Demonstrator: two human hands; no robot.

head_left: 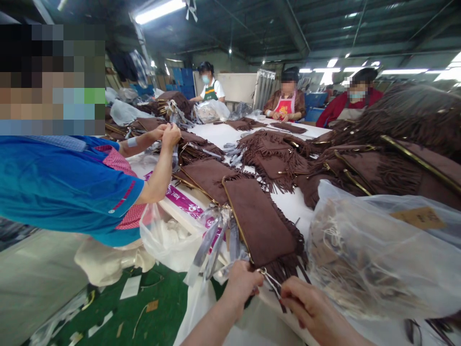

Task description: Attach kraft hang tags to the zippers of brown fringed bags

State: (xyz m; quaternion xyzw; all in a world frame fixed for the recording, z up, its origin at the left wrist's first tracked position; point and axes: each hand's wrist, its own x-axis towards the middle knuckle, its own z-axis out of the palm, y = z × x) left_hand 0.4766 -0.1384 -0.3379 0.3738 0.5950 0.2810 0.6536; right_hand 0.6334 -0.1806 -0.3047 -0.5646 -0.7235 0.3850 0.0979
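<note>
A brown fringed pouch (pixel 259 221) with a gold zipper along its left side lies at the table's near edge. At its lower corner is a small metal ring (pixel 264 271). The fingers of my left hand (pixel 242 283) are closed beside this ring, at the pouch's corner; what is between the fingertips is partly hidden. A thin white string (pixel 274 282) runs from the ring to my right hand (pixel 306 300), which pinches it. Strips of grey wrapped zipper pulls (pixel 216 235) hang left of the pouch.
On the right stands a clear plastic bag (pixel 363 259) of tags with strings. Piles of brown fringed pouches (pixel 277 154) cover much of the white table. A co-worker in a blue shirt (pixel 72 182) works close on my left; several people stand across the table. Scraps lie on the green floor (pixel 158 307).
</note>
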